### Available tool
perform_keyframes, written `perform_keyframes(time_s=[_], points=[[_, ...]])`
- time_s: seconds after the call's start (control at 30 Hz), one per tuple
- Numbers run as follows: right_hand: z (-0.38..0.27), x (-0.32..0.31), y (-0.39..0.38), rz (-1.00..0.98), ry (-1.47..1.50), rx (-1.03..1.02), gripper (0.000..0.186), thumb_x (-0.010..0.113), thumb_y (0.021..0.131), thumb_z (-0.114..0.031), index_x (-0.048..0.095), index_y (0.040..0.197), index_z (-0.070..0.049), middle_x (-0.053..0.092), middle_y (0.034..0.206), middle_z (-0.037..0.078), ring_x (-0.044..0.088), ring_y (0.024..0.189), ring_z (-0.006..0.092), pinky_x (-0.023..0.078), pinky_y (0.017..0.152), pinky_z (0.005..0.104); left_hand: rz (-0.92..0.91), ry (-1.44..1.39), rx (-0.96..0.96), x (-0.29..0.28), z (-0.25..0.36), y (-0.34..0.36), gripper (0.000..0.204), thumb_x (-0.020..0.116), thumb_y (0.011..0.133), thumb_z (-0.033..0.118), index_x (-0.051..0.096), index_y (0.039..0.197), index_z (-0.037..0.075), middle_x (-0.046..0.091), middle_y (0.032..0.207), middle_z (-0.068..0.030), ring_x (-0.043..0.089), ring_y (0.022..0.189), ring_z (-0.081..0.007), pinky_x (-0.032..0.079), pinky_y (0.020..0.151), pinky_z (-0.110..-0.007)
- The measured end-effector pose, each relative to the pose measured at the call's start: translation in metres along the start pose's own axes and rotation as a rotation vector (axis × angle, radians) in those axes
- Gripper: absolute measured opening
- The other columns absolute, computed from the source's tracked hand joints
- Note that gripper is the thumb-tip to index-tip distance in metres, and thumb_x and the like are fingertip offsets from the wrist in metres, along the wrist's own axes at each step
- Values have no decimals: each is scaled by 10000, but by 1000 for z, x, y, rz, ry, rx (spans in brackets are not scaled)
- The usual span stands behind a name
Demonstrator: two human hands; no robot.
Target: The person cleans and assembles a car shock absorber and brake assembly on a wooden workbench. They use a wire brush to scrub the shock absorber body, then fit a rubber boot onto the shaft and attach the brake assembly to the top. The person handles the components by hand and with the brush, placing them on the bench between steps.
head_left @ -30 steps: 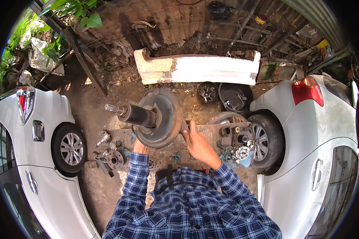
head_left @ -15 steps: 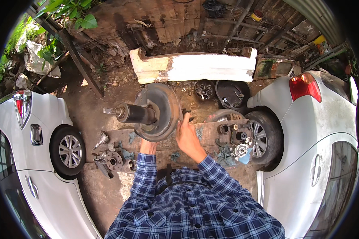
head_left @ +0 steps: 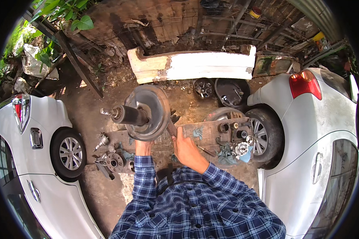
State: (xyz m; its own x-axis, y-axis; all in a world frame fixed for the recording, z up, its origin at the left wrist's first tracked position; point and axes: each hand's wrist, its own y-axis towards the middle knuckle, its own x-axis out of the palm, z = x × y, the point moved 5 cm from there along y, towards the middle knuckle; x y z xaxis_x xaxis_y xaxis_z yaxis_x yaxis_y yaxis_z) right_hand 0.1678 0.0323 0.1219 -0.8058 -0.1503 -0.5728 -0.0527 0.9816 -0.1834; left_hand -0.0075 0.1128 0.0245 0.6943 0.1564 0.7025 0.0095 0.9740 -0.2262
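A car's shock absorber strut (head_left: 158, 104) is held up over the wooden bench. Its round, dark spring seat faces up toward me, and the black sleeve and bare threaded rod end point to the left. Below the seat's near edge is my left hand (head_left: 143, 147), closed on the strut, its fingers hidden behind the metal. My right hand (head_left: 187, 150) grips the strut's lower part to the right of the seat, fingers curled round it. Dark bracket pieces show just beyond that hand.
The wooden bench (head_left: 163, 153) bears a wheel hub (head_left: 114, 162), blue rags (head_left: 226, 154), bearings and a thin rod (head_left: 206, 150). Silver cars flank it left (head_left: 40, 115) and right (head_left: 299, 115). Beyond lie a tyre (head_left: 217, 114), a black basin (head_left: 232, 93) and a white bumper (head_left: 203, 65).
The strut has shifted slightly left and tilted. My right hand has moved lower and turned, its fingers now more folded. The thin rod on the bench has come into view.
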Motion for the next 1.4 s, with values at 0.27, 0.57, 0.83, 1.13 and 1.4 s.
perform_keyframes(time_s=[0.27, 0.57, 0.83, 1.13, 1.4], points=[[-22, -4, 31, 83, -112, -161, 290, 443, 943, -78, 351, 1191, 42, 607, 686, 343, 612, 676, 545, 476, 594, 622, 125, -14, -3, 7, 4, -13, 363, 609, 977, 205, 553, 1312, 76, 656, 1220, -106, 685, 1020, -239, 609, 819, -353], [40, -13, 45, 132, -111, 15, 300, 437, 1035, -223, 349, 1157, 37, 596, 652, 321, 606, 649, 535, 459, 585, 600, 107, 46, 9, -19, -15, -2, 444, 640, 963, 168, 497, 1376, 94, 596, 1320, -104, 632, 1150, -241, 579, 954, -403], [86, 15, 30, 47, 139, 46, 496, 486, 1041, -297, 351, 1287, 112, 615, 795, 347, 630, 758, 526, 455, 622, 547, 109, 33, -57, -26, -30, -2, 435, 613, 979, 183, 489, 1383, 84, 583, 1336, -114, 629, 1155, -249, 578, 960, -402], [167, 56, 44, -28, 303, 324, 649, 537, 1011, -440, 412, 1347, 102, 635, 1123, 328, 637, 1049, 455, 496, 879, 466, 55, -58, -163, -97, -101, 14, 431, 579, 1003, 215, 471, 1398, 81, 571, 1359, -106, 608, 1189, -241, 554, 991, -410], [190, 29, 70, -218, -94, 112, 485, 526, 1007, -436, 580, 1266, -29, 662, 1156, 229, 634, 1071, 373, 496, 892, 458, 25, 61, -238, -100, -113, 9, 486, 633, 977, 221, 453, 1419, 135, 562, 1352, -80, 609, 1169, -219, 553, 976, -396]])
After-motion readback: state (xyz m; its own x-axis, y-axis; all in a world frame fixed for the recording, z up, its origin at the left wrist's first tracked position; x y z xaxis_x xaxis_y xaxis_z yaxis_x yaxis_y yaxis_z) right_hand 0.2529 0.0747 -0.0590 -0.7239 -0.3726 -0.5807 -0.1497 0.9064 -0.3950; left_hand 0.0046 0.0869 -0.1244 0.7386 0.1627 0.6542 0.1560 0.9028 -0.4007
